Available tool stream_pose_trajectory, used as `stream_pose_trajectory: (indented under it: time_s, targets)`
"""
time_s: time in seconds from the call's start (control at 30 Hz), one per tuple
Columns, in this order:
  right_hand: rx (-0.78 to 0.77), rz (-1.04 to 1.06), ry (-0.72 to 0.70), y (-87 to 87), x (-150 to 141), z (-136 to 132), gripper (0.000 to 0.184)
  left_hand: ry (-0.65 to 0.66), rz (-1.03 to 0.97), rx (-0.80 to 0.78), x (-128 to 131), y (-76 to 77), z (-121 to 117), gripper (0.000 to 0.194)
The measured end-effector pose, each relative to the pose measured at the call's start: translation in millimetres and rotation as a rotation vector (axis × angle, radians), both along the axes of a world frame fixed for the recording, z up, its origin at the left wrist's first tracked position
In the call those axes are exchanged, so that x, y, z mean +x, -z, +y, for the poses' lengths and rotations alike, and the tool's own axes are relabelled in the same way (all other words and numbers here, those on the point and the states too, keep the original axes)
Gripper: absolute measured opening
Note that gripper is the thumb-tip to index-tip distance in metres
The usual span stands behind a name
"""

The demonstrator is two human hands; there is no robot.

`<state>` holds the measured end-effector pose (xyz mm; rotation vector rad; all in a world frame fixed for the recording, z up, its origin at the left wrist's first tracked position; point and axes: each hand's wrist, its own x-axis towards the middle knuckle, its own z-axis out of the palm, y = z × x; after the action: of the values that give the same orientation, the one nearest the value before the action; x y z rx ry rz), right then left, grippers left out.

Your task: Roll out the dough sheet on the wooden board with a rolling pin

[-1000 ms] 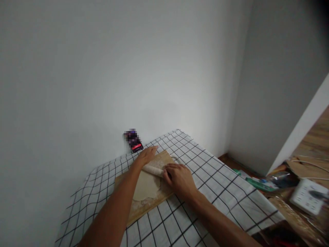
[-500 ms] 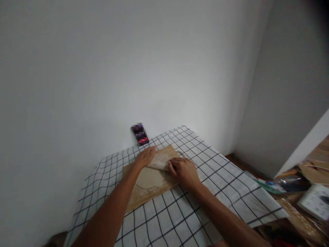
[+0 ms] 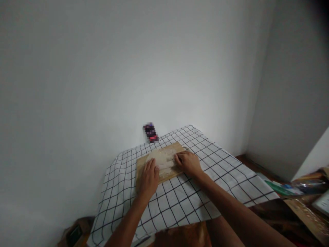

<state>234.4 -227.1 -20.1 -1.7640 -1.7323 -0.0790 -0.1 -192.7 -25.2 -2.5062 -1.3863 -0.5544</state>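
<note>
A pale, floured rolling pin (image 3: 167,165) lies across a wooden board (image 3: 177,146), spanning the gap between my hands. My left hand (image 3: 150,175) rests over its left end, fingers stretched forward and lying flat. At the other end, my right hand (image 3: 189,163) has its fingers curled around the pin. Thin, flattened dough (image 3: 156,156) spreads on the board beyond the pin, partly hidden by my left fingers. Loose flour dusts the wood around it. Both ends of the pin are covered by my hands.
The board sits on a table with a black-and-white checked cloth (image 3: 221,178). A dark, pixelated object (image 3: 151,133) leans at the wall behind it. Bags and a white device (image 3: 322,204) are at the lower right. A brown box (image 3: 77,231) stands at the lower left.
The rolling pin has come back toward me, and the dough now shows on its far side. My left hand has drawn nearer with it. The view has shifted slightly left.
</note>
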Motion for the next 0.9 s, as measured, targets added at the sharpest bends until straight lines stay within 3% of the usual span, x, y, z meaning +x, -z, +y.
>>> stream_pose_trajectory:
  time_s: [0.13,0.27,0.4,0.6,0.7,0.9]
  targets:
    - [0.061,-0.009,-0.044,2.9,-1,2,0.042,-0.039,-0.095,-0.004,-3,12.8,-34,0.057]
    - [0.109,-0.033,-0.092,5.9,-1,5,0.039,-0.116,-0.092,-0.07,4,7.4,-32,0.057]
    - [0.137,-0.052,-0.121,6.7,0,7,0.036,-0.156,-0.016,-0.183,11,-12.2,2,0.054]
    - [0.071,-0.014,-0.146,0.2,0,4,0.029,-0.22,0.067,-0.34,25,-31.8,76,0.058]
    - [0.048,0.02,-0.151,-3.4,0,4,0.029,-0.141,0.04,-0.435,37,-34.5,113,0.058]
    - [0.044,0.045,-0.093,-1.2,0,9,0.029,0.012,0.036,-0.421,58,-35.1,166,0.052]
